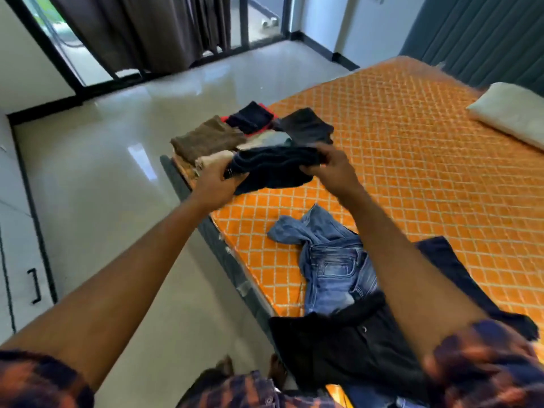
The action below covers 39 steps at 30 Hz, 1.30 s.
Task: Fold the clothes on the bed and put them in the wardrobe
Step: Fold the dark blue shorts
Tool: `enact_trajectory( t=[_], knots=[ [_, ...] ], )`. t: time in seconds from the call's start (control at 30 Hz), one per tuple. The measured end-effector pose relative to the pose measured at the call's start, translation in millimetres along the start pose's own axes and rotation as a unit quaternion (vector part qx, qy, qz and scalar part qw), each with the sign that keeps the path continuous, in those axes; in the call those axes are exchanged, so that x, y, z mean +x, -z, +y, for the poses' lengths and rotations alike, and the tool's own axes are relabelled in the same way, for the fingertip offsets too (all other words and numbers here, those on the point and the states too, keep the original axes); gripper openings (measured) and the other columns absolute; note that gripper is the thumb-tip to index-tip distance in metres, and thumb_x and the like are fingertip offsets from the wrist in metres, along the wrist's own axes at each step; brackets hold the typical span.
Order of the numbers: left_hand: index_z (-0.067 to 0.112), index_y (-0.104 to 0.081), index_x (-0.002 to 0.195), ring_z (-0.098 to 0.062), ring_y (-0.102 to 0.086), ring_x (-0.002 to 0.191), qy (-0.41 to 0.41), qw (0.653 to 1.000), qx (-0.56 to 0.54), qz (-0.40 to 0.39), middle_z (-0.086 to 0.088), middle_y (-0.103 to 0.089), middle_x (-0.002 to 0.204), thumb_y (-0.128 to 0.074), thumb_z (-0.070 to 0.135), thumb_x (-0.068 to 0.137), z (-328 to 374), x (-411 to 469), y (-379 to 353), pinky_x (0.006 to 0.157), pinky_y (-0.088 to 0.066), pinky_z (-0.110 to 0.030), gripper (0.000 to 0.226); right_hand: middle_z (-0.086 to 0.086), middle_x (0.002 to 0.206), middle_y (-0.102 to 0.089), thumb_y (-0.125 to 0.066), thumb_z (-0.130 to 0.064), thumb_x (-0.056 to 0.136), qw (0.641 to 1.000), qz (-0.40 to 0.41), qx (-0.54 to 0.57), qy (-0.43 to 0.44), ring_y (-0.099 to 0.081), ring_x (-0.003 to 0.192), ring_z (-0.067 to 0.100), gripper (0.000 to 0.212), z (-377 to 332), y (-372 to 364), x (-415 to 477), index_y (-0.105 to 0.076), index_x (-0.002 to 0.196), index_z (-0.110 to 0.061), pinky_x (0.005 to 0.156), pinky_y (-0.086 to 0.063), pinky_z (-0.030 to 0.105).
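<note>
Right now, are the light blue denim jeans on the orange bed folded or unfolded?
Unfolded. The light blue denim jeans lie crumpled on the orange quilted bed cover, waistband showing and one leg twisted sideways.

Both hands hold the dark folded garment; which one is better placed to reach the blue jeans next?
Probably the right hand. Its forearm passes directly over the blue jeans on the bed, while the left hand comes in from over the floor beside the bed. Both grip the dark folded garment now.

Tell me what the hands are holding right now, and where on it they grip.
Both hands hold a folded dark navy garment above the bed: the left hand grips its left end, the right hand its right end.
</note>
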<state>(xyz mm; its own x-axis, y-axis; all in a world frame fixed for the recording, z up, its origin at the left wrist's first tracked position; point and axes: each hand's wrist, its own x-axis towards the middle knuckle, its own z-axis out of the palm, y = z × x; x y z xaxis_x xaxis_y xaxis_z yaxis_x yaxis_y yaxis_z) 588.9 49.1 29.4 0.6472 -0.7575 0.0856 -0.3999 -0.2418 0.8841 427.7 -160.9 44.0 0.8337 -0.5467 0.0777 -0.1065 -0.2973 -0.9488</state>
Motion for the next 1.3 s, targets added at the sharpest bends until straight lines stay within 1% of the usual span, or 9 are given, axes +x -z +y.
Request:
enact_trajectory(
  t=[0.1, 0.23, 0.33, 0.47, 0.73, 0.87, 1.07, 1.2, 1.3],
  knots=[
    [0.007, -0.070, 0.114, -0.029, -0.067, 0.101, 0.113, 0.986, 0.055, -0.110, -0.011, -0.072, 0.106, -0.067, 0.012, 0.095, -64.1, -25.3, -52.4, 0.088, -0.052, -0.049, 0.020, -0.002, 0.084, -0.067, -0.063, 0.010, 0.086, 0.986, -0.009, -0.053, -0.156, -0.062, 0.078, 0.009, 0.035, 88.9, -21.7, -50.9, -0.069, 0.090, -0.024, 0.075, -0.051, 0.034],
    [0.009, -0.070, 0.121, -0.027, -0.065, 0.112, 0.243, 0.942, 0.080, -0.219, -0.009, -0.071, 0.117, -0.068, 0.008, 0.092, -136.1, -73.1, -102.2, 0.094, -0.051, -0.040, 0.029, -0.003, 0.074, -0.064, -0.060, 0.006, 0.080, 0.941, -0.054, -0.088, -0.322, -0.059, 0.076, 0.019, 0.030, 167.4, -62.4, -115.5, -0.065, 0.077, -0.024, 0.066, -0.042, 0.032],
    [0.015, -0.069, 0.121, -0.024, -0.066, 0.109, 0.299, 0.909, 0.066, -0.284, -0.004, -0.072, 0.115, -0.069, 0.016, 0.093, -183.6, -79.8, -123.3, 0.097, -0.053, -0.046, 0.029, 0.003, 0.078, -0.069, -0.061, 0.003, 0.073, 0.913, -0.066, -0.090, -0.392, -0.065, 0.079, 0.023, 0.029, 201.9, -76.8, -126.8, -0.065, 0.077, -0.026, 0.068, -0.052, 0.040],
    [0.013, -0.068, 0.122, -0.024, -0.066, 0.109, 0.350, 0.900, -0.011, -0.261, -0.005, -0.071, 0.115, -0.065, 0.013, 0.096, -210.7, -39.4, -127.8, 0.099, -0.052, -0.048, 0.026, 0.006, 0.085, -0.070, -0.062, 0.004, 0.081, 0.900, -0.036, -0.083, -0.426, -0.065, 0.081, 0.025, 0.025, 218.2, -81.8, -83.1, -0.067, 0.088, -0.020, 0.071, -0.051, 0.040],
    [0.021, -0.064, 0.110, -0.024, -0.062, 0.105, 0.449, 0.882, -0.079, -0.116, -0.001, -0.066, 0.112, -0.059, 0.023, 0.100, -268.0, 54.3, -132.5, 0.095, -0.051, -0.049, 0.011, 0.003, 0.132, -0.064, -0.060, -0.013, 0.097, 0.916, -0.026, -0.146, -0.374, -0.059, 0.118, 0.024, 0.040, 271.7, -111.1, 61.9, -0.058, 0.136, -0.022, 0.098, -0.051, 0.046],
    [0.022, -0.064, 0.114, -0.025, -0.063, 0.102, 0.468, 0.877, -0.044, -0.099, 0.001, -0.068, 0.108, -0.061, 0.031, 0.098, -308.5, 76.1, -144.8, 0.095, -0.053, -0.049, 0.019, -0.001, 0.133, -0.064, -0.056, -0.018, 0.101, 0.906, 0.002, -0.180, -0.384, -0.060, 0.120, 0.024, 0.037, 318.8, -129.4, 86.8, -0.057, 0.136, -0.026, 0.099, -0.052, 0.046],
    [0.017, -0.053, 0.130, -0.024, -0.055, 0.113, 0.397, 0.911, 0.102, -0.054, -0.003, -0.058, 0.124, -0.069, 0.033, 0.091, -333.2, 71.1, -156.4, 0.096, -0.048, -0.040, 0.045, -0.002, 0.133, -0.064, -0.052, -0.019, 0.102, 0.902, 0.082, -0.194, -0.376, -0.058, 0.122, 0.021, 0.036, 351.0, -142.0, 70.6, -0.059, 0.137, -0.023, 0.102, -0.048, 0.037],
    [0.020, -0.040, 0.141, -0.031, -0.040, 0.130, 0.251, 0.935, 0.247, -0.033, -0.009, -0.041, 0.140, -0.069, 0.039, 0.086, -319.4, 50.0, -151.9, 0.100, -0.039, -0.053, 0.065, 0.003, 0.132, -0.059, -0.060, -0.013, 0.091, 0.920, 0.094, -0.331, -0.187, -0.052, 0.119, 0.023, 0.039, 329.8, -148.3, 37.6, -0.063, 0.130, -0.017, 0.099, -0.044, 0.036],
    [0.018, -0.044, 0.141, -0.034, -0.039, 0.134, 0.109, 0.945, 0.294, -0.094, -0.012, -0.040, 0.145, -0.066, 0.048, 0.083, -310.9, 23.2, -150.9, 0.099, -0.040, -0.054, 0.069, 0.012, 0.145, -0.050, -0.060, -0.005, 0.076, 0.924, -0.009, -0.366, -0.108, -0.047, 0.133, 0.031, 0.055, 315.3, -160.2, -5.8, -0.063, 0.130, -0.013, 0.110, -0.040, 0.042]
  ],
)
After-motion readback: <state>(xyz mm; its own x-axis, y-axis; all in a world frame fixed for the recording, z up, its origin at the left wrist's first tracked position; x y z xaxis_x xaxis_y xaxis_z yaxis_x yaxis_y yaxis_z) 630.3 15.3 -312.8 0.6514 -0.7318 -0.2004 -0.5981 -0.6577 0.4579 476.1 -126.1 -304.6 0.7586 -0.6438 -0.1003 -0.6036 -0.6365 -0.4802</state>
